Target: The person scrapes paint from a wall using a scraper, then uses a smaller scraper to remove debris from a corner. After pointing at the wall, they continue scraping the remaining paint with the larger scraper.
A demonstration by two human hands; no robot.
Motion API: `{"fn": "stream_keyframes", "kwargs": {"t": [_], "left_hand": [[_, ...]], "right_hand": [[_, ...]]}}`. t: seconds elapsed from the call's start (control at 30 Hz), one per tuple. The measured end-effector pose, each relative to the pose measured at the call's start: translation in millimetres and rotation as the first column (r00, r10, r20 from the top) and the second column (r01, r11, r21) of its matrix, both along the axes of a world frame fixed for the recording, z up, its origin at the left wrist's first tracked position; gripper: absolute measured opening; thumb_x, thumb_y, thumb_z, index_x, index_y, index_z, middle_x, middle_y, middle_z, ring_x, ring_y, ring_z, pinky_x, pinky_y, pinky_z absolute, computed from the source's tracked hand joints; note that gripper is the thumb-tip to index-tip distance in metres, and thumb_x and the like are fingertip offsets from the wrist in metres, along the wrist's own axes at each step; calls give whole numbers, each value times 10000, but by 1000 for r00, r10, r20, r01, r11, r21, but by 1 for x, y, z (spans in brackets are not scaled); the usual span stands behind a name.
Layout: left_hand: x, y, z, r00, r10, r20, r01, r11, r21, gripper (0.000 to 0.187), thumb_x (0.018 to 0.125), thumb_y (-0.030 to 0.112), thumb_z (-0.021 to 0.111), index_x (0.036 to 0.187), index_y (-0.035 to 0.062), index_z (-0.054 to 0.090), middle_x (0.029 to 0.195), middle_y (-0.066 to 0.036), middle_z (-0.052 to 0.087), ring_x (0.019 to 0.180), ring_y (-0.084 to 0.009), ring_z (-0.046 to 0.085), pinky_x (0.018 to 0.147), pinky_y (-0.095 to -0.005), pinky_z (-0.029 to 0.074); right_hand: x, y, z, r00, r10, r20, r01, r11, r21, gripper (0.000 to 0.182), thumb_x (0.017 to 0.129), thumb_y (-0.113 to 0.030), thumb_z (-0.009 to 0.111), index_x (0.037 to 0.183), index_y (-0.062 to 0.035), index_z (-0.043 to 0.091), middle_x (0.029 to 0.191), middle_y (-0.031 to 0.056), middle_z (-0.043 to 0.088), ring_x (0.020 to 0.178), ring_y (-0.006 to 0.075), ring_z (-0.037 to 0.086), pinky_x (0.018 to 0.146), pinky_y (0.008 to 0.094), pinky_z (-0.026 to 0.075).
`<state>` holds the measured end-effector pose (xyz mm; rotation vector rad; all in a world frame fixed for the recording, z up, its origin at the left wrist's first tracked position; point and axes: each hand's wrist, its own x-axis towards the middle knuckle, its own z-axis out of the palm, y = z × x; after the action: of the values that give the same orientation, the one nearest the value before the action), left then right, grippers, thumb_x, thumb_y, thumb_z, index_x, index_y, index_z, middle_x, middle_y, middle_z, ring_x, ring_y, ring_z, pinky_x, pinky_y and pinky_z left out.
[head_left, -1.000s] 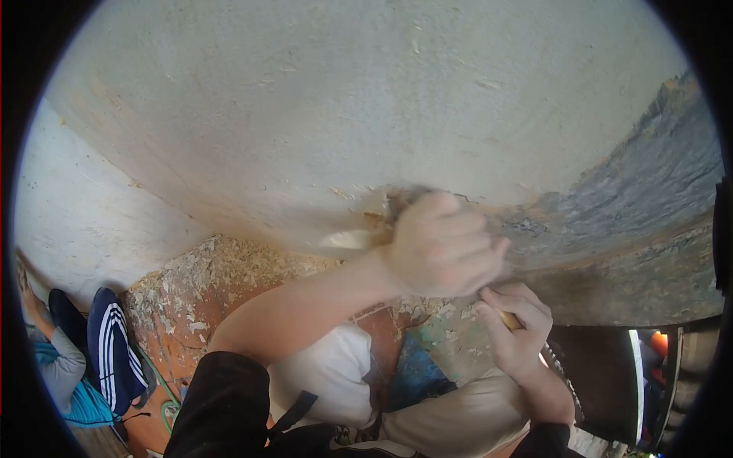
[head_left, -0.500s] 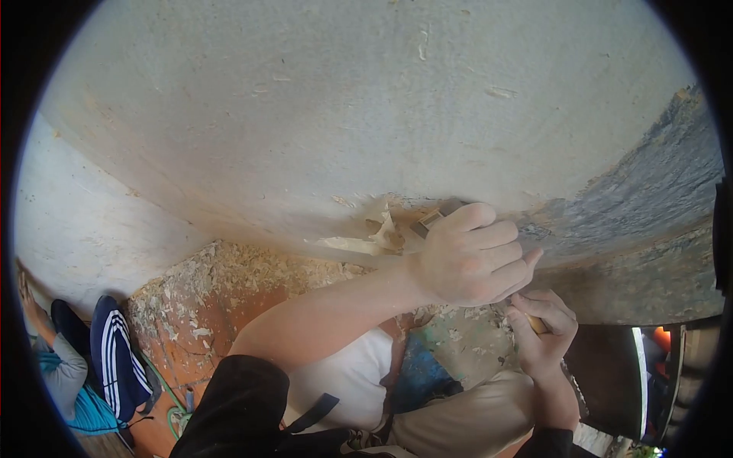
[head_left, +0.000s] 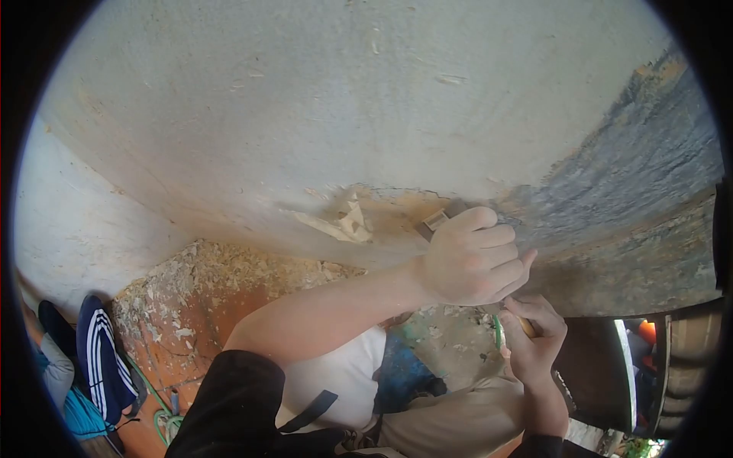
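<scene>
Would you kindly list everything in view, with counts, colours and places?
Walls: 2, pale, top and left
Rough patch: 1, grey, right
Flake: 1, cream, centre
Floor: 1, reddish, lower left
Debris: many, cream, floor
Hose: 1, green, lower left
Co-worker: 1, navy, far left
Blue item: 1, blue, bottom centre
Panel: 1, dark, lower right
Tool head: 1, dark, centre
Handle: 1, yellowish, centre right
Trousers: 1 pair, pale, bottom
Sleeves: 2, black, bottom
Left grip: 1, dusty, at tool head
Right grip: 1, bare, at handle
</scene>
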<state>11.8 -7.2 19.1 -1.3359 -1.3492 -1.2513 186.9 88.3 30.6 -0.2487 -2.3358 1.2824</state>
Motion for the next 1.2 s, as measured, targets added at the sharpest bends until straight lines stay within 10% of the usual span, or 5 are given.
{"fn": "stream_keyframes", "kwargs": {"t": [0.47,0.97,1.2], "left_hand": [[-41,-63,5,971,189,-147,-201,977,-76,378,701,8,704,497,150,419,486,32,425,444,-123,369,532,-299,212],[-28,-43,-2,991,-87,-106,84,996,-29,373,699,12,714,500,141,425,494,33,420,478,-114,399,551,-290,243],[-18,-33,7,996,78,-53,-80,996,-34,386,687,-4,717,491,149,422,482,36,389,456,-118,371,546,-291,237]], "right_hand": [[-63,-35,-12,984,162,-75,-165,986,-38,167,768,5,750,931,15,717,864,144,695,759,195,665,679,280,513],[-26,-32,-15,997,60,-44,-60,998,4,162,744,17,767,888,13,692,846,138,680,722,183,646,642,263,491],[-26,-17,-7,993,92,-77,-89,995,46,173,750,12,763,907,10,690,846,146,680,726,199,655,648,271,506]]}}
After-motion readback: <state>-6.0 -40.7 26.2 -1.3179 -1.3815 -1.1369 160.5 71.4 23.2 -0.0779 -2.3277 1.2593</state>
